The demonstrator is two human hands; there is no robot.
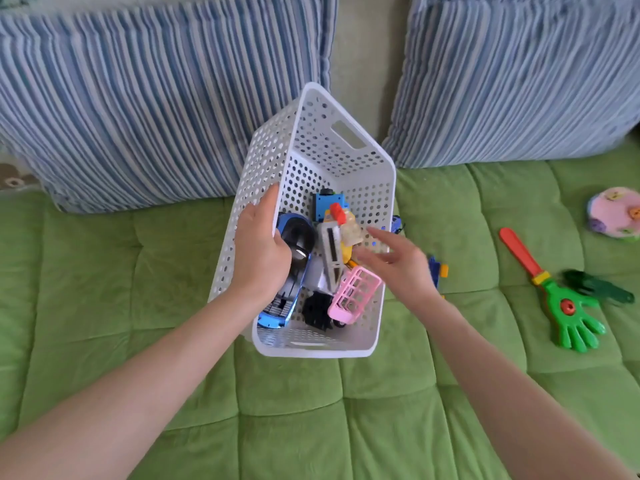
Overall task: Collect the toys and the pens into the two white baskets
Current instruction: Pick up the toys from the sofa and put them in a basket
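Observation:
A white perforated basket (332,157) is tilted over the green quilt, its open top facing me. My left hand (261,251) grips its left rim. Inside lie a blue toy car (292,271), a pink toy cart (353,296), a grey-white toy (330,254), a blue block toy (327,204) and a black wheel (317,311). My right hand (398,265) hovers over the basket's right rim with fingers spread and blurred, holding nothing. A small blue toy (437,270) lies just beyond the right hand.
On the quilt at right lie a red-handled green hand clapper (561,299), a dark green toy (599,289) and a round pink toy (614,213). Two striped blue cushions (138,98) (519,81) stand behind the basket. The green quilt (311,410) spreads in front.

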